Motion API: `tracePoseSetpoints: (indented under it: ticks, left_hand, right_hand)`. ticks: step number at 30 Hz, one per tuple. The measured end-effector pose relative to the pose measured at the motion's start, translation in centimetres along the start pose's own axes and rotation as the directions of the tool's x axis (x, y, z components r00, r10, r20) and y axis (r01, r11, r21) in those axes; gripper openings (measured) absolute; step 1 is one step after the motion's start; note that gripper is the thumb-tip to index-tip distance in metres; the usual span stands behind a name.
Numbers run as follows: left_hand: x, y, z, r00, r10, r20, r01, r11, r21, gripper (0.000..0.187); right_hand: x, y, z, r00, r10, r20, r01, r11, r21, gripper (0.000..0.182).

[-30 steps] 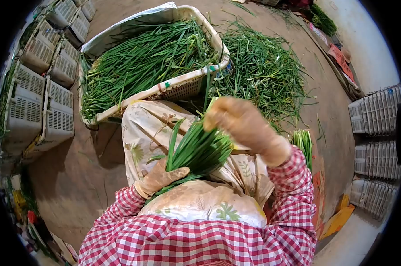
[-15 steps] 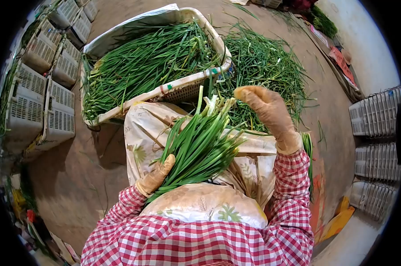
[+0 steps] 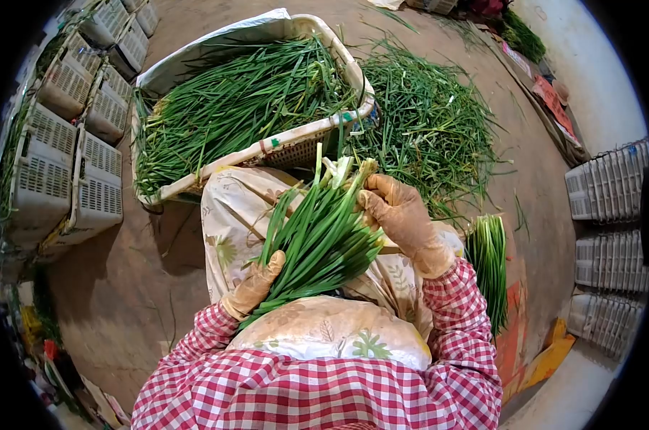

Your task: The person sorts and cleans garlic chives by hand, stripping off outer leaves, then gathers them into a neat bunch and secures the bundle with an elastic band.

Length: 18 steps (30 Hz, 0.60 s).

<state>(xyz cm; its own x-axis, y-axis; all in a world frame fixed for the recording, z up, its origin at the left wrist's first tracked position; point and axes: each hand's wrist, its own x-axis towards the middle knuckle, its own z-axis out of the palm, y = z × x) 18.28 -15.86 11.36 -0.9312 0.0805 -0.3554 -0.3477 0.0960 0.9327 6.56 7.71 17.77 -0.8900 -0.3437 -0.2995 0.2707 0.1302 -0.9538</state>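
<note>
A loose bunch of garlic chives (image 3: pixel 321 233) lies slanted across my lap, pale cut ends pointing away from me. My left hand (image 3: pixel 253 287), in a tan glove, is wrapped around its lower left part, the thumb on top of the leaves. At the pale ends on the right side, my right hand (image 3: pixel 399 215), also gloved, has its fingers bent and pinched together on some stalks. The fingertips are partly hidden. A patterned apron (image 3: pixel 227 222) covers my knees beneath the bunch.
In front stands a white plastic basket (image 3: pixel 267 145) heaped with chives. Loose leaves form a pile (image 3: pixel 432 122) on the floor beside it. A neat chive bundle (image 3: pixel 487 265) lies right of my knee. Crates (image 3: pixel 45 172) line the left; more crates (image 3: pixel 607 183) stand right.
My right hand has come down and left from above the floor pile to the bunch's pale ends, and its fingers now close there. My left hand keeps its hold.
</note>
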Motion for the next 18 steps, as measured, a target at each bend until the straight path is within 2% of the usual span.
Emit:
tracePoseSetpoints:
  ticks: [1,2,3,5,6,7,8,9,10,11,12,13,14,16,17,18]
  left_hand:
    - [0.1,-0.4,0.1,0.997,0.065,-0.039,-0.062,0.995,0.076,0.042]
    - [0.3,-1.7,0.0,0.997,0.066,-0.039,-0.063,0.995,0.075,0.042]
    - [0.6,-3.4,-0.3,0.993,0.115,-0.039,-0.106,0.978,0.178,0.04]
    - [0.6,-4.3,-0.5,0.986,0.165,-0.038,-0.148,0.949,0.277,0.038]
    - [0.4,-4.0,-0.6,0.982,0.187,-0.031,-0.167,0.93,0.327,0.037]
    - [0.2,-3.6,-0.6,0.98,0.198,-0.028,-0.176,0.92,0.351,0.037]
    - [0.0,-3.1,-0.6,0.978,0.209,-0.024,-0.185,0.909,0.374,0.037]
    - [-0.1,-2.5,-0.4,0.979,0.203,-0.018,-0.183,0.915,0.361,0.037]
    - [-0.4,-1.0,0.0,0.988,0.154,-0.025,-0.142,0.952,0.27,0.035]
    - [-0.7,0.4,0.3,0.994,0.105,-0.032,-0.097,0.979,0.177,0.034]
    - [-0.7,0.8,0.6,0.994,0.103,-0.031,-0.096,0.979,0.178,0.034]
    - [-0.7,0.9,0.8,0.989,0.145,-0.033,-0.143,0.988,0.061,0.033]
    - [-0.7,1.0,0.9,0.982,0.184,-0.039,-0.186,0.981,-0.057,0.033]
    - [-1.1,1.0,0.9,0.985,0.168,-0.026,-0.17,0.984,-0.06,0.034]
    - [-1.2,0.9,0.8,0.987,0.158,-0.018,-0.159,0.985,-0.065,0.035]
    - [-1.2,0.8,0.7,0.987,0.157,-0.02,-0.158,0.985,-0.066,0.035]
  right_hand:
    - [0.1,0.1,-0.1,0.998,-0.062,-0.021,0.062,0.998,-0.033,0.018]
    - [0.2,0.3,-0.4,0.991,-0.125,-0.039,0.122,0.99,-0.067,0.015]
    - [0.6,1.1,-1.2,0.879,-0.477,-0.014,0.442,0.825,-0.352,0.013]
    - [1.6,1.3,-3.8,0.768,-0.639,0.049,0.52,0.576,-0.631,0.013]
    - [3.2,1.9,-6.1,0.623,-0.775,0.104,0.626,0.415,-0.66,0.013]
    - [2.8,-0.4,-6.1,0.594,-0.804,-0.006,0.409,0.309,-0.859,0.011]
    - [2.6,-1.1,-7.3,0.664,-0.731,-0.155,0.164,0.345,-0.924,0.017]
    - [2.7,-2.1,-7.4,0.591,-0.8,-0.098,0.105,0.197,-0.975,0.022]
    - [2.7,-3.1,-7.2,0.518,-0.855,-0.025,0.031,0.048,-0.998,0.03]
    - [2.3,-3.7,-6.3,0.571,-0.821,-0.013,0.271,0.204,-0.941,0.033]
    - [1.8,-4.1,-4.9,0.618,-0.786,0.013,0.475,0.36,-0.803,0.037]
    - [1.4,-4.2,-4.0,0.684,-0.722,0.109,0.527,0.384,-0.758,0.037]
    - [1.2,-4.7,-3.2,0.745,-0.618,0.249,0.539,0.339,-0.771,0.037]
    - [0.6,-3.6,-1.4,0.827,-0.509,0.24,0.447,0.335,-0.829,0.033]
    - [0.6,-3.0,-1.2,0.827,-0.508,0.24,0.447,0.337,-0.829,0.033]
    - [0.7,-2.6,-1.1,0.86,-0.454,0.235,0.425,0.381,-0.821,0.029]
